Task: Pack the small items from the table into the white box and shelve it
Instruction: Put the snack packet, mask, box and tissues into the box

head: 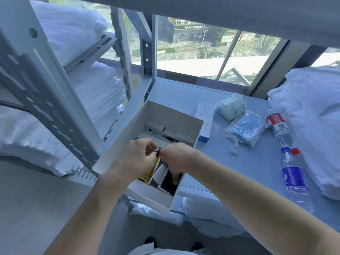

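The open white box [117, 153] sits at the front left edge of the shelf surface [239, 162], partly overhanging it. Inside lie small white boxes, a pen-like item, a yellow packet [150, 173] and a black packet [170, 181]. Both hands are over the box's near half. My left hand [136, 155] pinches the top of the yellow packet, with fingers also at a small dark item [157, 153] between the two hands. My right hand [176, 157] reaches down onto the black packet and touches that small dark item. What exactly the small item is cannot be made out.
On the shelf right of the box lie a white-and-blue carton [205, 116], a wrapped white pack [231, 106], a bag of blue items [246, 127] and two water bottles [277, 126] [294, 177]. White pillows [312, 116] crowd the right. A metal rack upright [46, 85] and stacked white bedding stand left.
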{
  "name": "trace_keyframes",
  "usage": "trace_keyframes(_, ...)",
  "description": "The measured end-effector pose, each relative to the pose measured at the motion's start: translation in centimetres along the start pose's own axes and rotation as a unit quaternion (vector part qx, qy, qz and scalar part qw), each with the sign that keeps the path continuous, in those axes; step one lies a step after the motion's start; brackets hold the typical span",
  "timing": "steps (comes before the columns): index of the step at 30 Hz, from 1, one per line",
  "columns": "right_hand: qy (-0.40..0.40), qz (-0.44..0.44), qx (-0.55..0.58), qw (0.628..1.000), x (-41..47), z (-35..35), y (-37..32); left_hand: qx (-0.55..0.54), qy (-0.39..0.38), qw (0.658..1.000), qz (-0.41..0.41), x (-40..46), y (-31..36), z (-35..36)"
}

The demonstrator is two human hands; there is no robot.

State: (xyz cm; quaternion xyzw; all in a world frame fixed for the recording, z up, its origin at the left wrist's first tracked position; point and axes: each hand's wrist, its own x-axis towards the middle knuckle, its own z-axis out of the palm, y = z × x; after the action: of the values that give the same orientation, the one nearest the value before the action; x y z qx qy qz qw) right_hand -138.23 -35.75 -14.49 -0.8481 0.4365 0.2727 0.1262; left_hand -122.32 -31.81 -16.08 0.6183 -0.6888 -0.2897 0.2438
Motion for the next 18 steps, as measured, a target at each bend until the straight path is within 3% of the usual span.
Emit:
trace_keyframes(9, 0.064, -0.023, 0.033, 0.997, -1.3, 0.2, 0.8, 0.084, 0.048, 0.995, 0.039, 0.1, 1.1, -1.2)
trace_keyframes(18, 0.228, -0.045, 0.057, 0.971, -4.3, 0.1, 3.1, 0.134, 0.078, 0.985, 0.078, 0.7, 3.7, -1.4)
